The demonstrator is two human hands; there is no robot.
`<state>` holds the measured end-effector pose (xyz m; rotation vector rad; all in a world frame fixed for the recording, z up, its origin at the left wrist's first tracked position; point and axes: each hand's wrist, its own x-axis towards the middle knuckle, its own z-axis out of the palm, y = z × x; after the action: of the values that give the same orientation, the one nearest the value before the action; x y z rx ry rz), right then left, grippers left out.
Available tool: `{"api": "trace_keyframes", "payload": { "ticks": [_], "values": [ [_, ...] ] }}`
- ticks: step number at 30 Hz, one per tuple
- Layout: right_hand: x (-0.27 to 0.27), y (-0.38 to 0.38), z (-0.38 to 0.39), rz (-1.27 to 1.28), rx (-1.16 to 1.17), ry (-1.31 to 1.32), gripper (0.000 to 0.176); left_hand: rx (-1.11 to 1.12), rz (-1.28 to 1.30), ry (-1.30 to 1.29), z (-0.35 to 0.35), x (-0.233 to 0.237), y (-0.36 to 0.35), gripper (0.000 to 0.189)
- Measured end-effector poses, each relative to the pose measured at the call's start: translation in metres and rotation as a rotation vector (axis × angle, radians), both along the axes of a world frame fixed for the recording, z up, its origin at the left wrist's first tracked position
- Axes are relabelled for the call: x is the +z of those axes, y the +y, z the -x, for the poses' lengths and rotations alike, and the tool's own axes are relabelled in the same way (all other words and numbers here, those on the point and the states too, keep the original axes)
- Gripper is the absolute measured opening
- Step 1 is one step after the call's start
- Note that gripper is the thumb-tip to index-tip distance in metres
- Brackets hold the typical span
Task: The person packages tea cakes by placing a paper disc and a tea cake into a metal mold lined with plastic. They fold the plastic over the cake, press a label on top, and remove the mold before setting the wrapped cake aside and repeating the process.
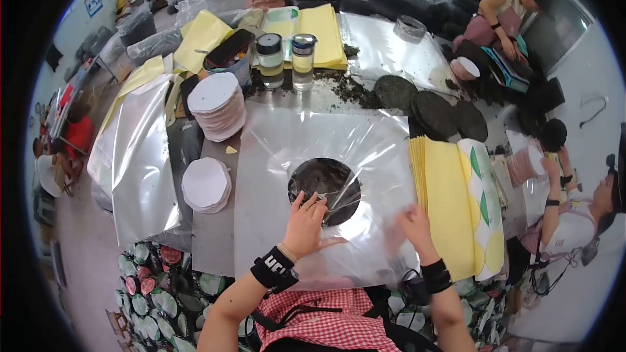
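Note:
A dark, round, flat cake of pressed leaf-like material (345, 207) lies under clear plastic film (365, 133) in front of me. My left hand (305, 227) rests on the film over the cake's lower left part, its fingers spread and holding nothing. To the right of the cake, near the film's right edge, is my right hand (415, 229). Its fingers are curled in and partly blurred; whatever they hold, if anything, cannot be made out. Beneath the film is a pale sheet on the grey table (212, 241).
Stacks of round white papers (215, 101) stand at left. Yellow sheets (450, 202) lie at right. Behind are two drink bottles (303, 65), loose dark crumbs and more dark cakes (433, 114). Two people (499, 19) work at the right. Round wrapped packages (156, 293) sit below the table.

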<state>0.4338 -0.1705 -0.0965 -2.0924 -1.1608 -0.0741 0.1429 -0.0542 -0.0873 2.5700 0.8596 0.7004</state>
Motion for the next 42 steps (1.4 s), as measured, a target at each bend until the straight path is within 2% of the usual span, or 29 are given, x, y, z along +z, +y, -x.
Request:
{"api": "trace_keyframes", "payload": {
  "ticks": [2,3,4,5,6,8,10,12,14,15,17,18,20,21,22,24,25,26,28,29,30,32,33,34,36,37,38,40,42],
  "values": [
    [0.027,-0.019,-0.006,0.311,0.237,1.069,0.029,0.007,0.018,-0.035,0.000,0.000,0.004,0.073],
    [0.031,-0.018,-0.027,0.324,0.228,1.074,0.029,0.034,0.037,-0.069,0.001,-0.003,0.001,0.065],
    [0.037,-0.012,-0.052,-0.130,0.109,1.093,0.026,0.034,0.060,-0.061,0.001,-0.008,-0.005,0.065],
    [0.040,-0.007,-0.065,-0.594,-0.010,1.064,0.022,0.081,0.138,-0.080,0.001,-0.014,-0.006,0.052],
    [0.023,-0.009,-0.063,-0.603,-0.002,1.064,0.022,0.128,0.196,-0.106,-0.002,-0.017,0.001,0.041],
    [-0.027,-0.013,-0.046,-0.131,0.006,1.277,0.050,0.240,0.029,-0.245,-0.020,-0.013,0.002,0.031],
    [-0.041,0.001,0.037,-0.231,0.412,1.243,0.081,0.554,0.259,-0.335,-0.031,0.002,-0.005,0.034],
    [-0.041,0.063,0.066,-0.277,0.383,1.176,0.105,0.533,0.229,-0.267,-0.034,0.006,-0.008,0.037],
    [0.031,0.109,0.100,-0.361,0.363,0.454,0.091,0.514,0.228,-0.115,-0.034,0.012,-0.006,0.045],
    [0.037,0.114,0.115,-0.383,0.354,0.462,0.091,0.504,0.209,-0.105,-0.031,0.012,-0.004,0.045],
    [0.041,0.108,0.137,-0.312,0.614,-0.029,0.075,0.415,0.163,-0.434,-0.019,0.004,-0.005,0.047],
    [0.025,0.107,0.136,-0.290,0.672,-0.002,0.062,0.404,0.143,-0.439,-0.012,-0.002,0.010,0.047],
    [0.013,0.110,0.136,-0.259,0.675,-0.002,0.055,0.537,0.720,-1.284,0.004,-0.013,0.036,0.056],
    [0.017,0.107,0.137,-0.248,0.677,0.004,0.055,0.312,0.816,-1.311,-0.001,0.007,0.040,0.061],
    [0.027,0.102,0.140,-0.183,0.734,-0.020,0.050,0.328,0.825,-1.312,-0.003,0.002,0.035,0.061],
    [0.023,0.102,0.130,-0.130,0.809,-0.062,0.045,0.164,0.464,-0.609,-0.013,-0.006,0.038,0.056],
    [0.005,0.096,0.112,-0.278,0.896,0.173,0.042,0.178,0.259,-0.494,-0.018,0.004,0.038,0.050],
    [-0.004,0.102,0.100,-0.429,0.979,0.409,0.040,0.187,0.235,-0.504,-0.018,0.007,0.041,0.050],
    [0.011,0.129,0.093,-0.413,0.301,0.645,0.037,0.153,0.266,-0.468,-0.016,0.007,0.039,0.049],
    [0.011,0.167,0.087,-0.399,0.200,0.905,0.037,0.181,0.231,-0.445,-0.018,0.007,0.039,0.049],
    [0.016,0.173,0.094,-0.389,0.191,0.913,0.037,0.183,0.243,-0.436,-0.020,0.004,0.034,0.049],
    [0.037,0.179,0.108,-0.316,0.723,1.163,0.039,0.285,0.573,-0.837,-0.024,0.001,0.034,0.050],
    [0.042,0.173,0.113,-0.491,0.968,0.588,0.048,0.296,0.566,-0.840,-0.019,0.000,0.037,0.050],
    [0.036,0.165,0.112,-0.488,0.986,0.589,0.048,0.251,0.575,-0.827,-0.009,-0.001,0.041,0.047],
    [0.013,0.148,0.099,-0.319,1.189,0.412,0.075,0.166,0.591,-0.824,0.003,-0.006,0.044,0.044],
    [0.001,0.140,0.095,-0.247,1.011,0.751,0.070,0.093,0.515,-0.703,-0.002,-0.002,0.039,0.037],
    [-0.014,0.139,0.092,-0.356,0.868,1.075,0.060,0.114,0.536,-0.727,-0.004,-0.001,0.033,0.037],
    [0.002,0.150,0.103,-0.527,0.600,0.989,0.045,0.162,0.130,-0.310,-0.009,-0.001,0.024,0.030],
    [0.028,0.099,0.130,-0.223,0.824,0.438,0.028,0.214,0.005,-0.215,-0.019,0.002,0.009,0.029]
  ]
}}
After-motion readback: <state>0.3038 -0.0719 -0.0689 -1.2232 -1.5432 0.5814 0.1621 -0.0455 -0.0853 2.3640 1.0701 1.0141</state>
